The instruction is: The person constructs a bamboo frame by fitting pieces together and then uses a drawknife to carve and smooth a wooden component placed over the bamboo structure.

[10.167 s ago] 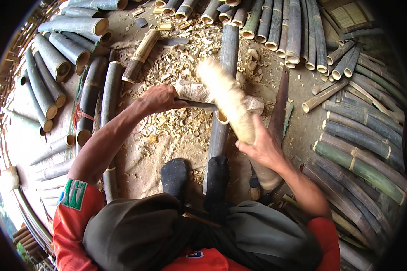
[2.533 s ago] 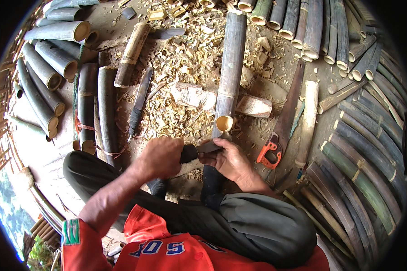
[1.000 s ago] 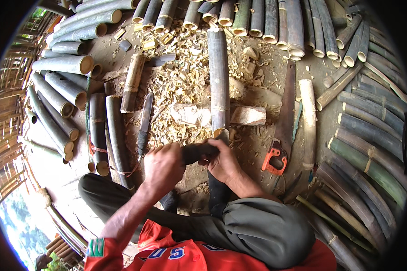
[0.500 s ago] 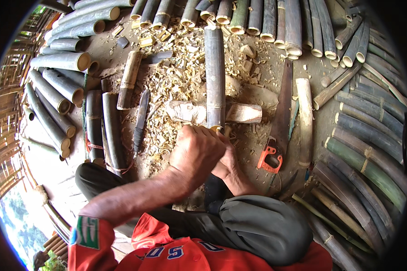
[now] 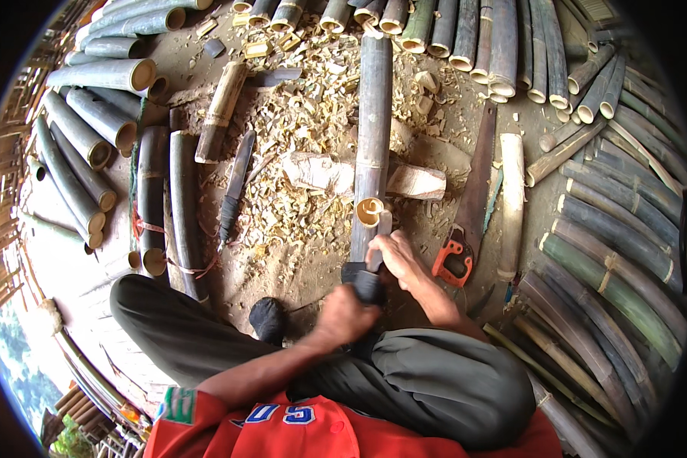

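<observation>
The bamboo tube (image 5: 373,114) lies across a rough pale log (image 5: 320,172), smooth smoky-grey skin, ringed node, creamy round opening with a thin curl of shaving in it. Left hand (image 5: 346,314) is wrapped tight around the black handle of a knife (image 5: 385,224), right hand (image 5: 401,258) curls its fingers onto the grey metal blade, right by the tube's opening. Crinkly yellow shavings (image 5: 282,210) litter the tube's left; an orange-handled saw (image 5: 476,179) sits to its right.

I see an orange-handled saw (image 5: 474,195) left of a green bamboo tube (image 5: 607,284); far left, perhaps, blurred foliage (image 5: 23,357).
</observation>
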{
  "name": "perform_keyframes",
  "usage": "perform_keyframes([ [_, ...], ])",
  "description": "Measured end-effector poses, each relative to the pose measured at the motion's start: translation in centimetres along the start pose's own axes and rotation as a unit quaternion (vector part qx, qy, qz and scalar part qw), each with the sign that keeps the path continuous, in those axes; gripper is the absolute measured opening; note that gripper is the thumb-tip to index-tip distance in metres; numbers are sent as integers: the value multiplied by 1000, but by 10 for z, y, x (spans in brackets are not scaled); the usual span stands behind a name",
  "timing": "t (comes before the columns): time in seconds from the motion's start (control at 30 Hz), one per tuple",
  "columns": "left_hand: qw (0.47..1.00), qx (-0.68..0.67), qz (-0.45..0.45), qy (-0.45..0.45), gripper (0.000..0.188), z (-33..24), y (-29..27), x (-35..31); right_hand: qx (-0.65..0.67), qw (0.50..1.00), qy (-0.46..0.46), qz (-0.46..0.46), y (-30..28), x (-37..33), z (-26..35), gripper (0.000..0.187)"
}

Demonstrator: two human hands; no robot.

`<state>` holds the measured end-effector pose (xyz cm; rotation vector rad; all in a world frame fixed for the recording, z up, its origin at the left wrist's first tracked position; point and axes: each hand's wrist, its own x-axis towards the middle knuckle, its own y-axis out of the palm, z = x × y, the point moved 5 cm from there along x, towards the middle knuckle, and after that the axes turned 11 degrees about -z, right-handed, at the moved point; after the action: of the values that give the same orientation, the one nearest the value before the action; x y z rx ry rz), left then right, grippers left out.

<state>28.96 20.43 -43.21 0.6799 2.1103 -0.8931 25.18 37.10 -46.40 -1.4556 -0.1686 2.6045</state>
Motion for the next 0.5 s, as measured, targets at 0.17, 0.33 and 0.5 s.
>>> perform_keyframes([
  [0.17, 892, -427, 138, -49, 19, -32, 49, -7, -190, 958, -181, -113, -8, 0, -7, 36],
  [0.33, 984, -178, 9, 14, 57, 50, -28, 12, 81, 997, -3, 7, 31, -13, 7, 35],
  [0.5, 932, 287, -173, 138, 39, -49, -164, 32, 419, 903, -2, 98, 69, -2, 23, 31],
])
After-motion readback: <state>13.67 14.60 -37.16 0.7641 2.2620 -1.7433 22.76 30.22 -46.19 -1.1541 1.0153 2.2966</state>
